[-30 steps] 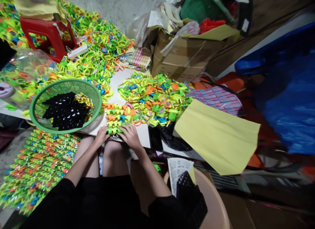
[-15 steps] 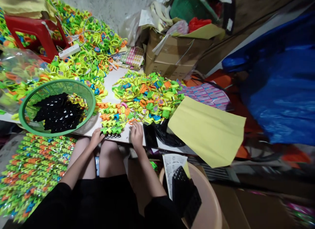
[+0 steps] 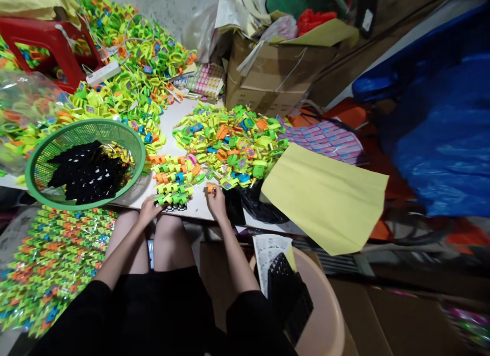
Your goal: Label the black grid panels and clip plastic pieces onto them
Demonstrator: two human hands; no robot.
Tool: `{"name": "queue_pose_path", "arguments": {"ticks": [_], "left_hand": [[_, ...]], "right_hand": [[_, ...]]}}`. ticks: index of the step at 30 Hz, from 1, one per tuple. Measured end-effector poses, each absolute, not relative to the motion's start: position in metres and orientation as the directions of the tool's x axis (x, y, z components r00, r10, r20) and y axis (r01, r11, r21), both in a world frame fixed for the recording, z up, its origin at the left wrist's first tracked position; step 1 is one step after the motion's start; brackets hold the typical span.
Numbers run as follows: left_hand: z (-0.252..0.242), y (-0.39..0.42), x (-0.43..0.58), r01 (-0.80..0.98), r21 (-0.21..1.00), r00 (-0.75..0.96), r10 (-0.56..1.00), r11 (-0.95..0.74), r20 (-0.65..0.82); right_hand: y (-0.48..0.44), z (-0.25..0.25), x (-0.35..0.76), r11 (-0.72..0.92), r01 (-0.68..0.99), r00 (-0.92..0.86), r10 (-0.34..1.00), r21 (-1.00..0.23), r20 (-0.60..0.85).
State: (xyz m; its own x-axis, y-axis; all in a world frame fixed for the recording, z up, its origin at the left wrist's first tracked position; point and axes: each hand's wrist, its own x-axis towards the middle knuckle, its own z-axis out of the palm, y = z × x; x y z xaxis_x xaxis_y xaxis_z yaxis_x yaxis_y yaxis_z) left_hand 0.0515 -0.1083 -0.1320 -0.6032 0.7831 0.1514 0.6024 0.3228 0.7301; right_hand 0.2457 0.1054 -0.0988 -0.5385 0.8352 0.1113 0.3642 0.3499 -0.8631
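My left hand (image 3: 148, 209) rests at the near edge of the white table (image 3: 199, 207), fingers curled on the corner of a black perforated tray (image 3: 175, 207) loaded with rows of green and orange plastic pieces (image 3: 174, 180). My right hand (image 3: 216, 200) reaches forward to the near edge of the loose heap of bright plastic pieces (image 3: 229, 147) and pinches a small orange piece (image 3: 210, 187).
A green mesh basket (image 3: 82, 162) with black trays stands at the left. A yellow paper sheet (image 3: 325, 198) overhangs the table at the right, with a cardboard box (image 3: 275, 78) behind. A red stool (image 3: 46, 42) is far left. A tan tub (image 3: 325, 315) sits near my right knee.
My right hand left the filled tray and moved right and forward to the heap, closing on an orange piece. My left hand stayed at the tray's corner. The view shifted slightly.
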Motion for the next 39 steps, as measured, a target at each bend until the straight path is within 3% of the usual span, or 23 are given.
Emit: {"name": "queue_pose_path", "arguments": {"ticks": [2, 5, 13, 22, 29, 39], "left_hand": [[-0.132, -0.108, 0.052, 0.604, 0.722, -0.612, 0.776, 0.338, 0.149], [-0.132, -0.107, 0.052, 0.606, 0.712, -0.623, 0.768, 0.356, 0.147], [-0.139, -0.105, 0.053, 0.588, 0.72, -0.656, 0.738, 0.369, 0.157], [-0.146, -0.108, 0.048, 0.555, 0.76, -0.643, 0.753, 0.337, 0.136], [-0.154, -0.108, 0.045, 0.582, 0.761, -0.622, 0.76, 0.287, 0.189], [-0.145, -0.106, 0.048, 0.58, 0.759, -0.621, 0.764, 0.297, 0.175]], "right_hand": [[0.09, -0.102, 0.245, 0.169, 0.253, -0.52, 0.854, -0.952, 0.014], [0.068, -0.104, 0.237, -0.012, 0.123, -0.569, 0.819, -0.992, -0.08], [0.039, -0.105, 0.222, -0.103, 0.111, -0.607, 0.781, -0.988, -0.149], [0.041, -0.105, 0.23, 0.176, 0.395, -0.661, 0.736, -0.902, -0.147], [0.041, -0.086, 0.221, 0.34, 0.486, -0.705, 0.697, -0.805, -0.132], [0.037, -0.084, 0.21, 0.379, 0.596, -0.665, 0.728, -0.708, -0.17]]}}
